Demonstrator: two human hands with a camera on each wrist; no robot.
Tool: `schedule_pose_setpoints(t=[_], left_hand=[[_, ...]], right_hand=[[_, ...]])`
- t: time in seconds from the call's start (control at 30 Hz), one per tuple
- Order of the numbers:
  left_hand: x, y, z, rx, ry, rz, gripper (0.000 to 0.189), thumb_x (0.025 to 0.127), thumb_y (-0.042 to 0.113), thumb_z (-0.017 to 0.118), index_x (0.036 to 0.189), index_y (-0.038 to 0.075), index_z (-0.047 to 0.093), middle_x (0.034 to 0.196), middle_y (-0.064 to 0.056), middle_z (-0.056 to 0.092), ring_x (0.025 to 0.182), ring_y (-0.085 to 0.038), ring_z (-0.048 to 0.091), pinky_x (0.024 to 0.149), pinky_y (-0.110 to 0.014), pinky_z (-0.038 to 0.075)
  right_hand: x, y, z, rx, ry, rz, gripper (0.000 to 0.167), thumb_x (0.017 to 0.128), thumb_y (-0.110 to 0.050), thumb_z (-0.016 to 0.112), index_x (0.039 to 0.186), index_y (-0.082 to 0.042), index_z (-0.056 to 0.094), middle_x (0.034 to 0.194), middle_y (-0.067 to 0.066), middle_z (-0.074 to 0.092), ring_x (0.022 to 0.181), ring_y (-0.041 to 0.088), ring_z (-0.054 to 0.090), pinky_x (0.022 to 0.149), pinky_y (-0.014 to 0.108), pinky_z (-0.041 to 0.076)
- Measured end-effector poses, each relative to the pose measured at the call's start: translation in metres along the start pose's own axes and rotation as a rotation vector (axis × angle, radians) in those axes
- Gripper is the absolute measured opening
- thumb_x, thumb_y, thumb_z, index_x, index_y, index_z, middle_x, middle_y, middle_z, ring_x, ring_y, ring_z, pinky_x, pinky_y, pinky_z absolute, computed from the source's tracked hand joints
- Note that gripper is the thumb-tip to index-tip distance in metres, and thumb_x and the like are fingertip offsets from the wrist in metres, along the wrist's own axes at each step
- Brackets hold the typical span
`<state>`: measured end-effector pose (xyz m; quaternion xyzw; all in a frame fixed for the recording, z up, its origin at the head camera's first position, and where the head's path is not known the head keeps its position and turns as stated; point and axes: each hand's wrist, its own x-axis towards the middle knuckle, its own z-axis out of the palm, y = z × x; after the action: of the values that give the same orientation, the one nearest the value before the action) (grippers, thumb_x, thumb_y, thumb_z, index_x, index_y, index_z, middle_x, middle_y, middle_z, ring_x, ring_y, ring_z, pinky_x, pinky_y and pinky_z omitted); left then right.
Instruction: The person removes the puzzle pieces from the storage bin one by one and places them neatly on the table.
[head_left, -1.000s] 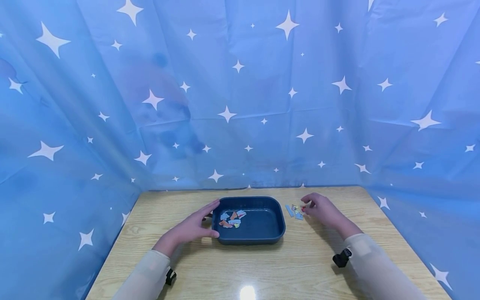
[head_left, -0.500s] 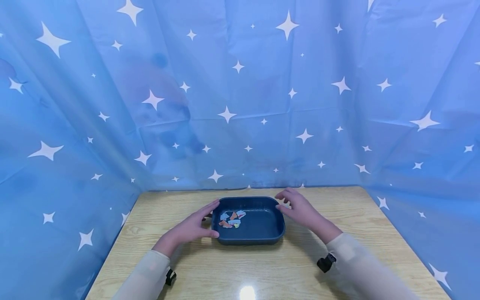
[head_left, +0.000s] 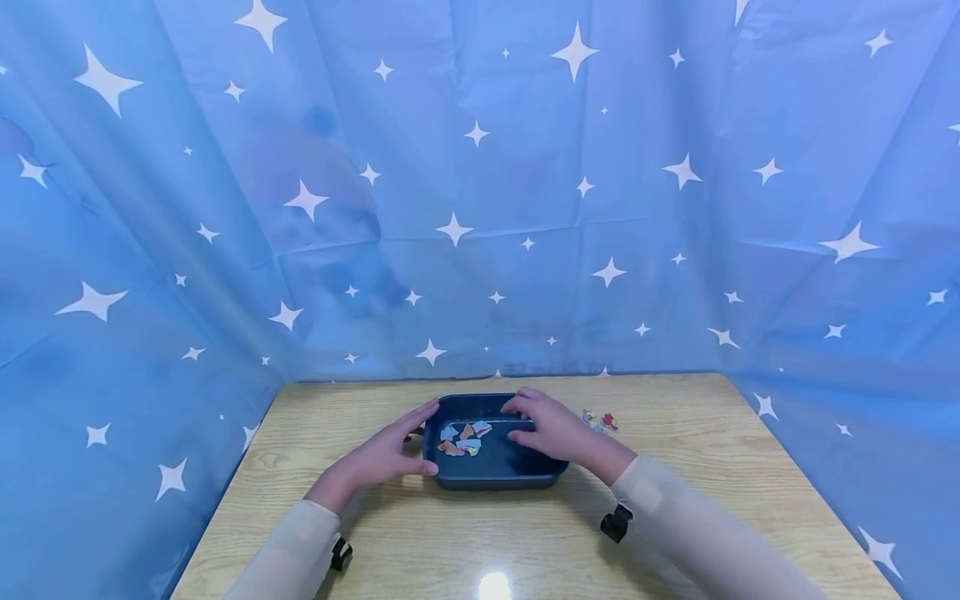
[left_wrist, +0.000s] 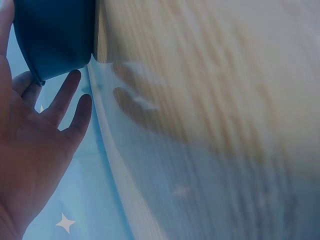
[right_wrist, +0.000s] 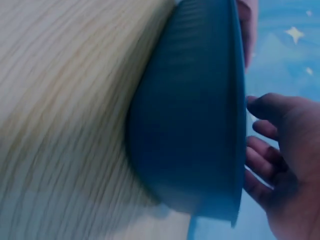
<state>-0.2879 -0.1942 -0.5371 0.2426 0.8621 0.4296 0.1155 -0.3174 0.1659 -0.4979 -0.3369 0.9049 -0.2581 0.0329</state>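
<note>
A dark blue rectangular tray (head_left: 498,483) sits on the table, with several small colourful puzzle-like pieces (head_left: 465,443) lying in its left half. At the tray's left end is my left hand (head_left: 382,454), fingers and thumb spread along the rim; the left wrist view shows the fingers (left_wrist: 67,95) extended beside the tray's wall. My right hand (head_left: 555,427) hangs over the tray's right half. Its thumb and index finger stand apart, and no piece shows between them. In the right wrist view the fingers (right_wrist: 267,160) are loosely bent behind the rim.
More small pieces, among them a red one (head_left: 609,422), lie on the wooden table (head_left: 480,533) right of the tray, partly behind the right hand. A blue star-patterned curtain (head_left: 480,183) hangs behind and at both sides of the table.
My right hand has moved left, from beside the loose pieces to over the tray. The left hand, the tray and the pieces in it have stayed put.
</note>
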Motion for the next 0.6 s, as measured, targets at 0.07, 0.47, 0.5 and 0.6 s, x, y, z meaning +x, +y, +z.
schedule_pose_setpoints(t=[0.07, 0.47, 0.5, 0.6], left_hand=[[0.0, 0.0, 0.0, 0.001, 0.001, -0.001, 0.103, 0.097, 0.036, 0.089, 0.178, 0.026, 0.026, 0.185, 0.0, 0.017, 0.165, -0.037, 0.03, 0.128, -0.068, 0.03], [0.0, -0.002, 0.0, 0.027, -0.002, 0.006, 0.102, 0.098, 0.038, 0.088, 0.178, 0.028, 0.025, 0.184, 0.003, 0.018, 0.162, -0.035, 0.036, 0.127, -0.065, 0.034], [0.0, -0.002, 0.0, 0.031, -0.002, 0.006, 0.102, 0.098, 0.038, 0.088, 0.178, 0.028, 0.025, 0.185, 0.004, 0.018, 0.163, -0.035, 0.034, 0.127, -0.065, 0.034], [0.0, -0.002, -0.001, 0.041, -0.005, 0.013, 0.102, 0.098, 0.038, 0.087, 0.178, 0.027, 0.025, 0.185, 0.003, 0.017, 0.165, -0.035, 0.028, 0.127, -0.064, 0.035]], right_hand=[[0.005, -0.003, 0.005, -0.004, -0.031, -0.002, 0.038, 0.105, -0.015, 0.079, 0.142, -0.007, 0.07, 0.136, 0.01, 0.065, 0.119, 0.034, 0.07, 0.1, 0.051, 0.06], [0.029, -0.023, 0.034, -0.082, -0.148, -0.091, 0.039, 0.101, -0.013, 0.084, 0.139, -0.011, 0.074, 0.127, 0.008, 0.069, 0.119, 0.027, 0.068, 0.1, 0.043, 0.06], [0.03, -0.023, 0.036, -0.093, -0.155, -0.09, 0.039, 0.101, -0.014, 0.084, 0.138, -0.013, 0.074, 0.126, 0.006, 0.069, 0.118, 0.025, 0.068, 0.1, 0.041, 0.06], [0.035, -0.025, 0.042, -0.128, -0.179, -0.077, 0.039, 0.101, -0.018, 0.085, 0.139, -0.017, 0.075, 0.124, 0.001, 0.068, 0.114, 0.018, 0.067, 0.097, 0.037, 0.06]])
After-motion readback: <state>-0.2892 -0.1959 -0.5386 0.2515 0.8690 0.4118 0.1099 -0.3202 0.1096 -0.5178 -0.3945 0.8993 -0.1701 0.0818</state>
